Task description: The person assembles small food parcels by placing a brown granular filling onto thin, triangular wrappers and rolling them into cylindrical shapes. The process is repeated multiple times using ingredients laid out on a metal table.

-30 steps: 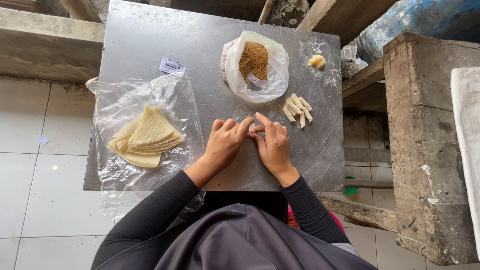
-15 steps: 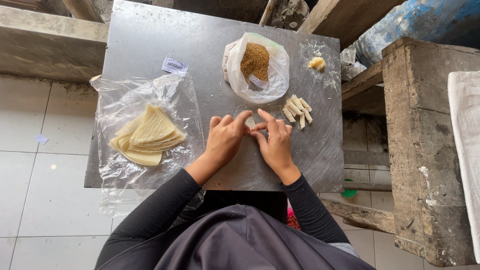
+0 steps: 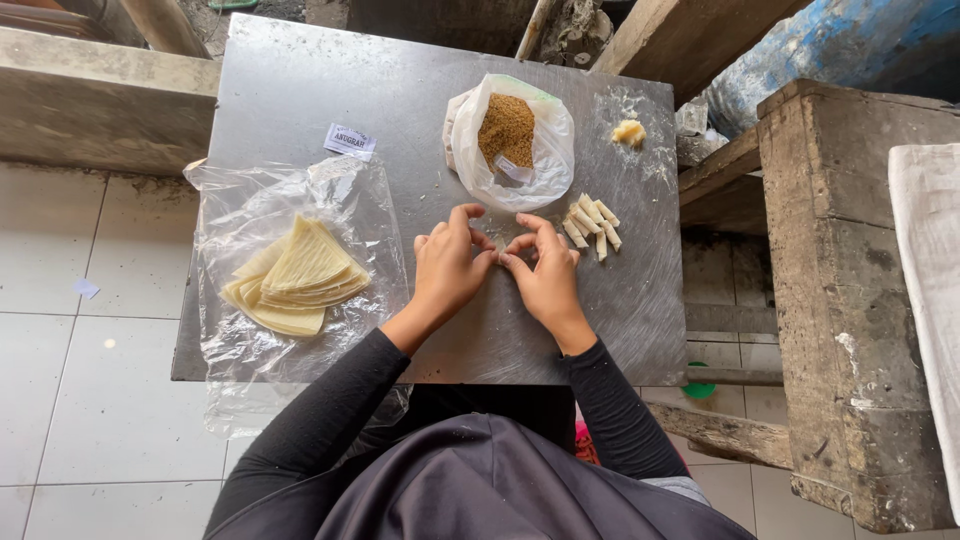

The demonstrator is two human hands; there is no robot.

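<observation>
My left hand (image 3: 448,268) and my right hand (image 3: 543,275) rest side by side on the steel table (image 3: 300,100), fingertips meeting over something small that the fingers hide. Just right of my right hand lie several small pale rolled pieces (image 3: 591,224). Beyond the hands stands an open clear bag of brown crumbly filling (image 3: 507,130). To the left, a stack of yellow triangular wrappers (image 3: 296,278) lies on a clear plastic sheet (image 3: 250,200).
A small yellowish lump (image 3: 628,132) sits at the table's far right corner, and a small white label (image 3: 349,141) lies near the plastic sheet. A worn wooden bench (image 3: 850,300) stands to the right, with white cloth (image 3: 930,260) on it. The floor at left is white tile (image 3: 70,400).
Both hands have stayed at the same spot on the table. The fingers have shifted slightly, with the fingertips pressed closer together over the hidden piece.
</observation>
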